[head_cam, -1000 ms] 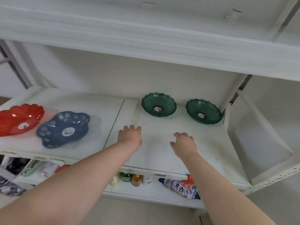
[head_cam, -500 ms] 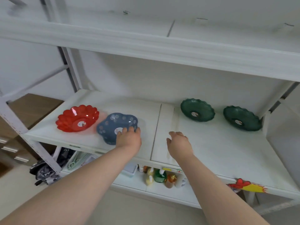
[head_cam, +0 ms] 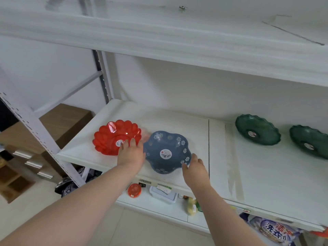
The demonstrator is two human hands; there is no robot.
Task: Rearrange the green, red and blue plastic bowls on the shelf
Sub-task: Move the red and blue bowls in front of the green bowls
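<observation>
Hands (head_cam: 131,153) shifted left along white shelf (head_cam: 257,174).

On the shelf (head_cam: 266,174), two bowls (head_cam: 166,151) sit touching at left; two more (head_cam: 257,130) stand well apart at right.

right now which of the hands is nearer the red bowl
Left. The left hand reaches over the red bowl, fingertips over its near right rim. The right hand is farther right, at the blue bowl.

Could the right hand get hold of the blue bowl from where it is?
Probably yes: the right hand is already at the near right rim of the blue bowl, with nothing between them.
</observation>
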